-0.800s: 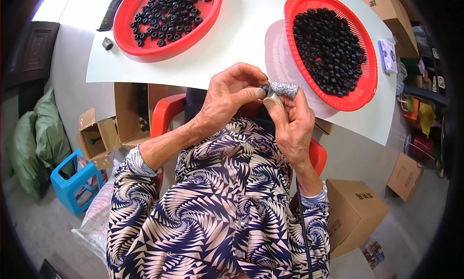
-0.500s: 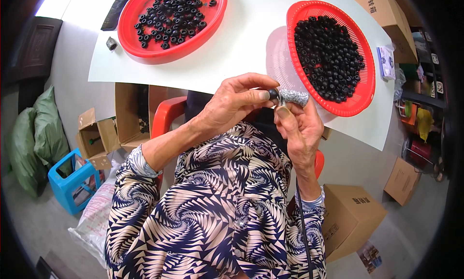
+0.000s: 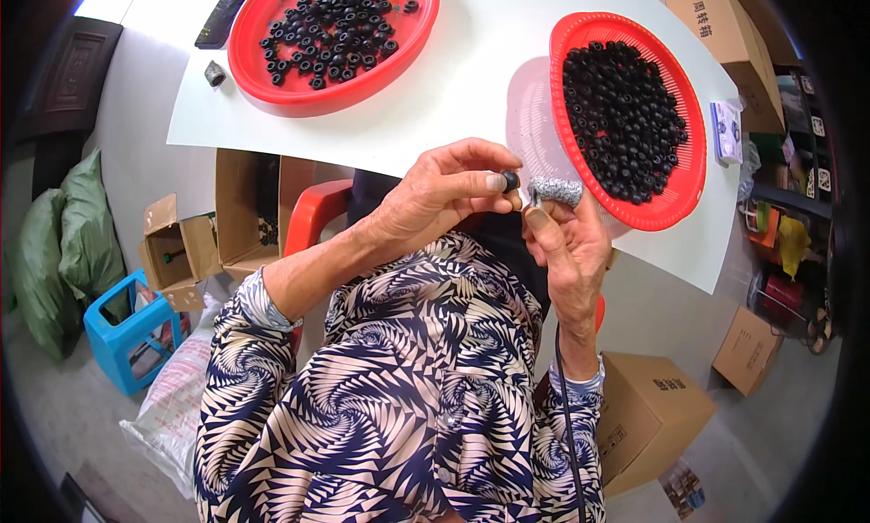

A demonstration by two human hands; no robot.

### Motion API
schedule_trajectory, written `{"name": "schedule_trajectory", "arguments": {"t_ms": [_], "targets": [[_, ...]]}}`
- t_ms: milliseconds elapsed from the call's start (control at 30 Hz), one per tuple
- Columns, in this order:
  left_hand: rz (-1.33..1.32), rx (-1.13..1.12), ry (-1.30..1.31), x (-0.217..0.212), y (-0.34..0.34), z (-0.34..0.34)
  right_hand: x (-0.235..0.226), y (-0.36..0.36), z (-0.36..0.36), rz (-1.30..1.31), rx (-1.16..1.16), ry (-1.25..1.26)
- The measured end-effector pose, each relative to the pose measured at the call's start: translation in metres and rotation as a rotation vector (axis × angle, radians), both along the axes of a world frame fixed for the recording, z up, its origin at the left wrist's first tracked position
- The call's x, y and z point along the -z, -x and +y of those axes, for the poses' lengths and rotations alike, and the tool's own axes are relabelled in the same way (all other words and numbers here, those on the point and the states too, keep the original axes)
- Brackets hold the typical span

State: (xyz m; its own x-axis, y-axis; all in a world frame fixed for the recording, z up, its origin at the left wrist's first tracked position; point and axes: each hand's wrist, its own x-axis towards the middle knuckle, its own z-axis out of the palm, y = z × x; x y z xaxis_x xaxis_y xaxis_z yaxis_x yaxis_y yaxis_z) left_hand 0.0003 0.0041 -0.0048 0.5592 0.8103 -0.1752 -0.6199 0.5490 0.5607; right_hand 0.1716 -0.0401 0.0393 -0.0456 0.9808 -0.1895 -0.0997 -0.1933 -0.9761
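Between thumb and forefinger, my left hand [image 3: 444, 186] pinches a small round black part [image 3: 510, 181], much like a thick bead. Close beside it is my right hand [image 3: 571, 251], with a grey speckled sleeve [image 3: 557, 190] around one finger. Its thumb and fingers are closed together near the black part; a small shiny bit shows by the sleeve, too small to name. Both hands are just off the table's near edge. Ahead to the right, a red basket [image 3: 558, 97] holds many similar black parts. At the far left, a red tray [image 3: 362, 92] carries more, with holes showing.
The white table [image 3: 471, 88] carries a small dark lump [image 3: 215, 73] by the tray and a small white-and-purple box [image 3: 727, 131] at right. Cardboard boxes [image 3: 652, 423] stand around the table. Left are a blue stool [image 3: 131, 342] and green sacks [image 3: 91, 242]. A cable [image 3: 564, 378] runs along my right arm.
My right hand has tilted and drawn slightly away from the black part, which my left hand still pinches. The whole view has shifted slightly.
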Motion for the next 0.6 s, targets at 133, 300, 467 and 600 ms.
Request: {"name": "schedule_trajectory", "arguments": {"t_ms": [133, 300, 467, 600], "targets": [[0.035, 0.015, 0.017, -0.0024, 0.0017, 0.0005, -0.0004, 0.0011, 0.0002, 0.009, -0.009, -0.001], [0.067, 0.036, -0.065, -0.0045, 0.0048, 0.0021, 0.0049, -0.0065, -0.0002, -0.036, -0.057, 0.018], [0.181, -0.005, -0.106, -0.0083, 0.0046, 0.0021, 0.0048, -0.0050, 0.0006, -0.027, -0.059, 0.015], [0.211, -0.001, -0.153, -0.0053, 0.0046, 0.0017, 0.0038, -0.0067, 0.0000, -0.053, -0.046, 0.010]]}}
